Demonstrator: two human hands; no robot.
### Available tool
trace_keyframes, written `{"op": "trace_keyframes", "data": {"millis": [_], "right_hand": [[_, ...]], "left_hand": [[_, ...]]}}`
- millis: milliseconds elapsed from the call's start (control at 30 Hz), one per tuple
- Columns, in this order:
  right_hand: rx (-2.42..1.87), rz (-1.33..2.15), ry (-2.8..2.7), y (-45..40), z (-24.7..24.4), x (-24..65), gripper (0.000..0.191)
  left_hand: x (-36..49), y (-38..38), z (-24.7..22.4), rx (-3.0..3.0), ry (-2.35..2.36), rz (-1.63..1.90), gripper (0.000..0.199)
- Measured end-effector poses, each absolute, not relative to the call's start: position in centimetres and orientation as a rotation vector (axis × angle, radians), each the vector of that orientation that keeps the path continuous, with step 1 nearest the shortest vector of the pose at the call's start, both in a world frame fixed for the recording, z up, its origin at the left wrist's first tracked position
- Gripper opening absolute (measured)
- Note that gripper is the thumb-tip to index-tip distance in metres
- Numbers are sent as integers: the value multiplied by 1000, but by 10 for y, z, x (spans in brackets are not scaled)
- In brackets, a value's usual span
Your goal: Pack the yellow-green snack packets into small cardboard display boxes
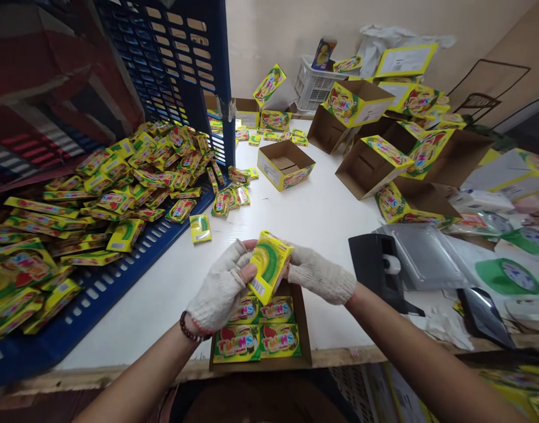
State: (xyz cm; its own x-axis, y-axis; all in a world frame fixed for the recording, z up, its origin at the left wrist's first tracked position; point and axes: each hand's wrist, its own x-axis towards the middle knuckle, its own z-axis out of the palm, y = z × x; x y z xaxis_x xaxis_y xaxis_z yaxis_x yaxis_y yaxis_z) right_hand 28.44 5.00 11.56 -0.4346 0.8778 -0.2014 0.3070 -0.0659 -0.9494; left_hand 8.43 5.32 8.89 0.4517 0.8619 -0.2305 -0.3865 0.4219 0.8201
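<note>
Between both hands, above an open brown carton, is a yellow packet [269, 264] with a green ring design. My left hand [225, 285], in a white fingerless glove, grips its left side with the thumb on the front. My right hand [320, 273], gloved alike, holds the packet's right edge; its fingertips are partly hidden. The carton [305, 335] stands at the table's front edge, with yellow-green TWINS packets [280, 339] lying flat in it. Its far part is hidden by the hands and the held packet.
A blue crate [163, 247] full of small packets [132, 188] lies on the left. One packet [201, 228] rests beside it on the white table. An open box [287, 164] stands farther back. Right are stacked empty boxes [370, 167], a black tape dispenser [377, 270] and green tape [507, 276].
</note>
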Motion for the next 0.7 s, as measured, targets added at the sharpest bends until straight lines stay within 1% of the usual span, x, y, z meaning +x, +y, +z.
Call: {"op": "trace_keyframes", "data": {"millis": [100, 200, 233, 300, 400, 467, 500, 567, 633, 700], "right_hand": [[-1034, 1600, -1573, 48, 97, 272, 54], [-981, 1636, -1332, 45, 89, 259, 62], [-987, 1607, -1289, 45, 90, 258, 59], [-1081, 1482, -1330, 47, 96, 261, 45], [-1422, 1245, -1703, 53, 108, 276, 22], [-1682, 1120, -2080, 55, 112, 281, 16], [-1786, 1055, -2268, 55, 111, 279, 18], [-1950, 921, -2584, 52, 107, 268, 23], [-2118, 761, -2730, 48, 101, 251, 36], [-2252, 664, -2722, 44, 94, 234, 46]], "left_hand": [[97, 50, 98, 549, 644, 788, 32], [100, 48, 97, 520, 674, 789, 28], [100, 48, 94, 563, 720, 782, 29], [95, 46, 85, 804, 881, 741, 30], [85, 39, 67, 1598, 1102, 557, 32], [80, 31, 56, 2158, 1123, 271, 34], [80, 27, 52, 2357, 1118, 103, 34], [80, 18, 45, 2571, 1151, -191, 38], [82, 12, 40, 2644, 1202, -346, 44], [84, 10, 37, 2666, 1212, -401, 49]]}}
